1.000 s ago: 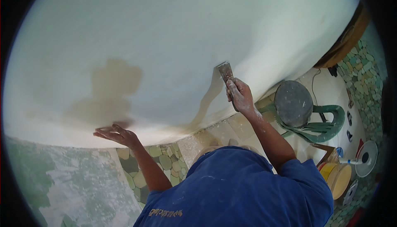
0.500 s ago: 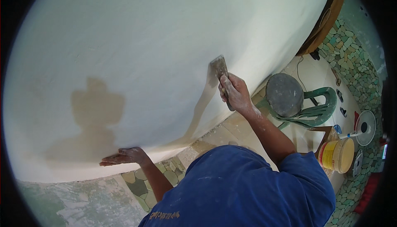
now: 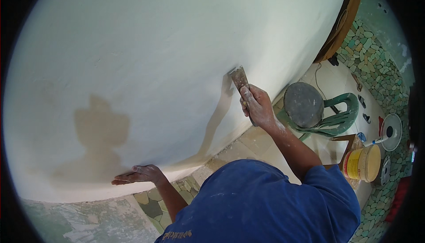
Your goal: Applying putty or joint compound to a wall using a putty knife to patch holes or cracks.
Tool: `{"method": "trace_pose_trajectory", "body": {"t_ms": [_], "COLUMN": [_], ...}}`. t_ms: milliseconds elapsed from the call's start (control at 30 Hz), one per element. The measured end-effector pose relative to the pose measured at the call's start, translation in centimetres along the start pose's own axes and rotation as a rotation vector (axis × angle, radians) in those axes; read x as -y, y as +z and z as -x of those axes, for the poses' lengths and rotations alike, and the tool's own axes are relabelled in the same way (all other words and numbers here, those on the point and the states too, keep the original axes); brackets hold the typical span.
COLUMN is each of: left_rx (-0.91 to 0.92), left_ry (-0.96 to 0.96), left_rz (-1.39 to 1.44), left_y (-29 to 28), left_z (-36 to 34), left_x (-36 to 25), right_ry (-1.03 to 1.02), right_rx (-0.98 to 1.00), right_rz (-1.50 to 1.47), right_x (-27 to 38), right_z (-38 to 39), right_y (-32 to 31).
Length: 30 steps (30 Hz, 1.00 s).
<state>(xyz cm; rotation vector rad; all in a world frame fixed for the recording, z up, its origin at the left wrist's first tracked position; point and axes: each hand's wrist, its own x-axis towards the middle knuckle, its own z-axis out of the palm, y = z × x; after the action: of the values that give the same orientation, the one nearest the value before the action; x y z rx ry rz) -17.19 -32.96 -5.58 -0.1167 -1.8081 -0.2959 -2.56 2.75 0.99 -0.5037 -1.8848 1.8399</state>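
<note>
In my right hand [image 3: 258,106] is a putty knife [image 3: 239,78], its handle wrapped by my fingers and whitish paste on the blade. The blade points up and a little left, at the pale wall [image 3: 168,57]; whether its edge touches the surface, I cannot tell. My left hand [image 3: 141,174] is held out low by the wall's bottom part, palm turned up, fingers stretched and nothing clearly visible on it. Both hands are dusted with white.
To the right, a green plastic chair [image 3: 343,121] stands beside a round dark grey, paint-spotted seat or lid [image 3: 303,104]. A yellow bucket [image 3: 361,163] rests on a wooden piece near a white fan [image 3: 392,132]. A brown wooden frame [image 3: 345,21] edges the wall.
My right hand and the putty knife have shifted slightly down and right in the picture. The left hand has also moved slightly down and right, still open.
</note>
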Motion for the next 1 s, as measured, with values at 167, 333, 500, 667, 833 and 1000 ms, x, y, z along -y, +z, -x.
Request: {"method": "trace_pose_trajectory", "body": {"t_ms": [167, 333, 500, 667, 833, 1000], "left_rx": [-0.049, 0.009, -0.023, -0.043, -0.078, -0.067], "left_ry": [0.151, -0.113, -0.051, 0.039, -0.087, -0.099], "left_rz": [-0.078, 0.055, 0.019, -0.026, 0.044, 0.133], "left_y": [-0.1, -0.5, -0.4, -0.7, -0.3, -0.7], "left_z": [-0.4, -0.2, -0.5, -0.4, -0.5, -0.7], "left_x": [-0.2, -1.2, -0.6, -1.7, -1.2, -1.9], "right_ry": [-0.085, -0.111, -0.056, -0.09, -0.036, -0.081], "right_rx": [-0.042, -0.055, -0.07, -0.047, -0.064, -0.069], "right_rz": [0.063, -0.015, -0.003, 0.007, 0.02, 0.073], "right_x": [4.4, 6.5, 6.6, 8.9, 7.2, 9.6], "right_z": [-1.8, -1.9, -1.7, -2.4, -1.6, -2.7], "right_y": [0.0, 0.4, 0.1, 0.0, -1.4, -1.2]}}
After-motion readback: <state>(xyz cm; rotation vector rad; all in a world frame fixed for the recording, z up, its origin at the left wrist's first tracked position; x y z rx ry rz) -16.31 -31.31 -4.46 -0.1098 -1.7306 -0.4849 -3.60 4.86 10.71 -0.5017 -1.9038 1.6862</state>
